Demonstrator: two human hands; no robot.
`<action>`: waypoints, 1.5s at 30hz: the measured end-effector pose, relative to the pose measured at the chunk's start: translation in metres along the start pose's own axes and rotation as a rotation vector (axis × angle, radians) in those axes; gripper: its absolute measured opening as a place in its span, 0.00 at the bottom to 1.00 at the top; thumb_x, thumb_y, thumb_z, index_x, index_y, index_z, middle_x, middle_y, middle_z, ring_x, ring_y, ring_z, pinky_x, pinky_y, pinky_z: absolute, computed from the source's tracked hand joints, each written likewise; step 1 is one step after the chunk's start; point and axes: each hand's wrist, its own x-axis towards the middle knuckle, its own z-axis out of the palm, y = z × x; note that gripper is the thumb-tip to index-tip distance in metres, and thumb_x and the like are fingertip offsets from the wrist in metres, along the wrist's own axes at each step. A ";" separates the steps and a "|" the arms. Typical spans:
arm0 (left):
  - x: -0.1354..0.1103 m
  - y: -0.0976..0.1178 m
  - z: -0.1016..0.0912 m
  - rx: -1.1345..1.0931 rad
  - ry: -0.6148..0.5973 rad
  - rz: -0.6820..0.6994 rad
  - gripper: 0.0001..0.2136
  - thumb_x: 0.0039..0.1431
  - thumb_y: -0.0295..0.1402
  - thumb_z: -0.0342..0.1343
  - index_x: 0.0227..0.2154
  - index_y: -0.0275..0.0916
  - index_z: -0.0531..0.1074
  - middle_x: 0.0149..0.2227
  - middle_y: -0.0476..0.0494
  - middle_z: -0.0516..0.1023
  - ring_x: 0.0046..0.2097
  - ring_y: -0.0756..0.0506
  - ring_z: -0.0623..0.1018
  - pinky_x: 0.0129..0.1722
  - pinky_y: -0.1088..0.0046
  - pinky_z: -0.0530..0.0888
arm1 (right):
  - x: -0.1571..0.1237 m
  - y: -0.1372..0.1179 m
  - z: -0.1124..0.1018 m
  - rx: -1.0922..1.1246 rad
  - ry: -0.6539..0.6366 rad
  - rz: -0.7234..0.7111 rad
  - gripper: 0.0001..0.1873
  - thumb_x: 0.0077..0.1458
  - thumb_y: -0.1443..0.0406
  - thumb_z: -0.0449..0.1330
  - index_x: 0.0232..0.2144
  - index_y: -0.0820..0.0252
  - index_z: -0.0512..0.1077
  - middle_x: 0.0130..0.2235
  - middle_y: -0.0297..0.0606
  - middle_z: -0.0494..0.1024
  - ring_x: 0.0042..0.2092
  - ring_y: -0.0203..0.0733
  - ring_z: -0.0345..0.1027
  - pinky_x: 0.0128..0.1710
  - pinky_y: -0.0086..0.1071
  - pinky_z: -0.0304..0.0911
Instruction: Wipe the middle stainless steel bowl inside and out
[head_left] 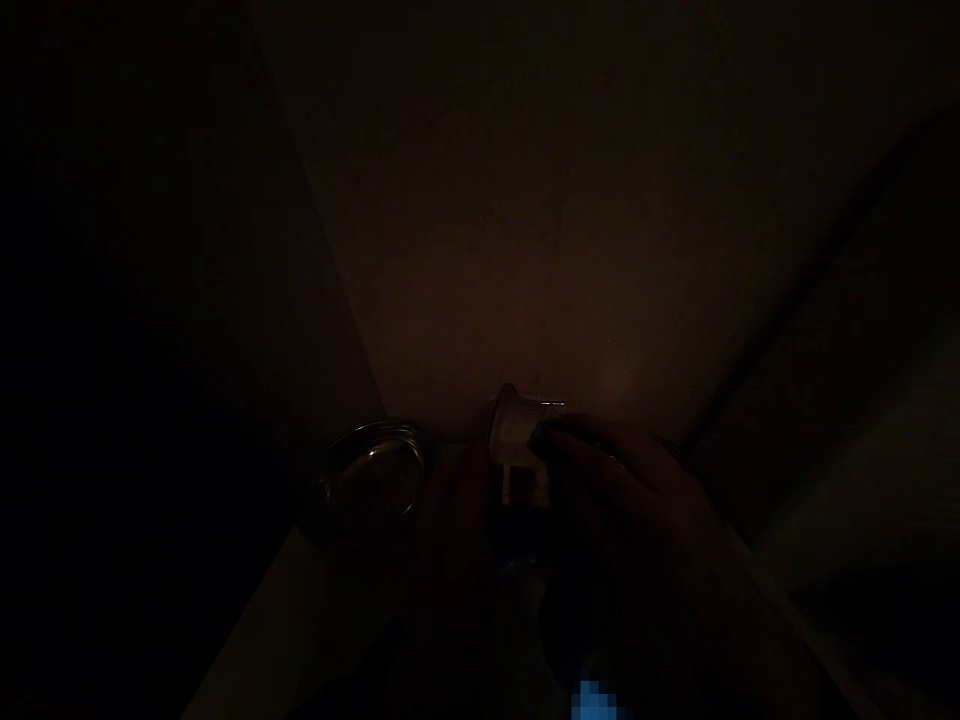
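The scene is very dark. My right hand [637, 500] reaches forward from the lower right, its fingers curled over a small pale object [514, 435] with a rounded top, possibly a bottle or pump head. Whether the fingers grip it or only rest on it is unclear. To the left of that object sits a round shiny metal bowl or lid [371, 480]. My left hand is not visible in the darkness.
A dim wall or panel [525, 200] rises behind the objects. A pale ledge or counter edge [285, 610] runs diagonally at the lower left. A small blue glow [594, 700] shows at the bottom edge.
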 end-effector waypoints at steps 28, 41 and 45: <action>0.004 -0.006 -0.003 0.088 0.063 -0.002 0.12 0.62 0.37 0.51 0.43 0.37 0.71 0.45 0.42 0.74 0.41 0.48 0.75 0.40 0.67 0.75 | -0.001 -0.010 0.007 0.089 0.009 -0.159 0.12 0.57 0.69 0.56 0.43 0.59 0.74 0.48 0.43 0.76 0.47 0.51 0.65 0.40 0.45 0.67; 0.004 -0.006 -0.006 0.124 0.031 0.030 0.07 0.59 0.35 0.55 0.34 0.37 0.74 0.35 0.45 0.78 0.39 0.48 0.76 0.37 0.72 0.75 | 0.001 -0.006 0.005 0.038 0.034 -0.123 0.12 0.59 0.68 0.55 0.44 0.59 0.73 0.47 0.44 0.76 0.46 0.50 0.66 0.40 0.46 0.66; 0.006 -0.003 -0.010 0.255 0.081 0.012 0.02 0.52 0.31 0.61 0.27 0.40 0.75 0.30 0.45 0.79 0.46 0.42 0.77 0.38 0.74 0.74 | 0.003 -0.004 0.001 0.012 -0.008 -0.065 0.13 0.60 0.67 0.55 0.47 0.62 0.72 0.49 0.46 0.75 0.46 0.51 0.67 0.41 0.46 0.66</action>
